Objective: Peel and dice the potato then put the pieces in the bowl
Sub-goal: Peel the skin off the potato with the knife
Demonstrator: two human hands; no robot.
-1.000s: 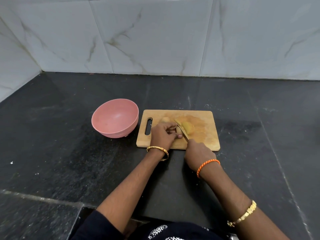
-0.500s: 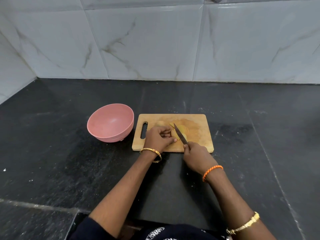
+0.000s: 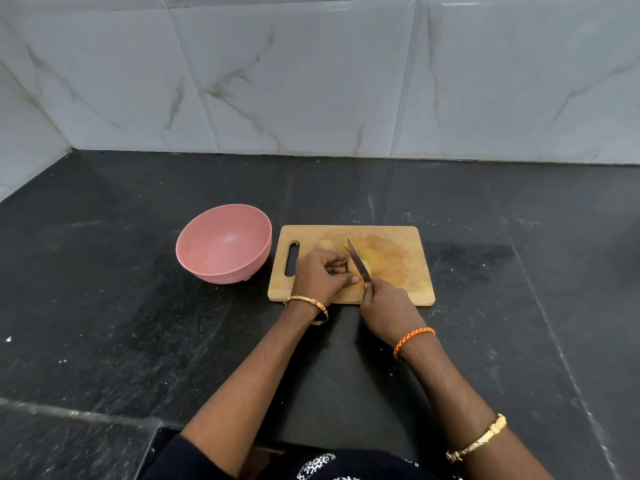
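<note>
The peeled potato (image 3: 370, 259) lies near the middle of the cutting board (image 3: 408, 271), partly cut, with a loose piece (image 3: 325, 244) at about 10 o'clock from it. The left hand (image 3: 320, 277) curls its fingers (image 3: 337, 270) onto the potato's left side and holds it down. The right hand (image 3: 384, 299) is wrapped round the handle of the knife (image 3: 358, 259), whose blade runs toward 11 o'clock across the potato, just beside the left fingertips.

The main risk is to those fingertips: the blade sits very near them, so a slip on the wet, rounded flesh could probably carry the edge into them. If the potato rolls, the cut may come out uneven, or a piece may skid off onto the worktop (image 3: 519, 254).

The pink bowl (image 3: 194, 258) stands at 9 o'clock from the board, just beside it, with no pieces visible inside yet.
</note>
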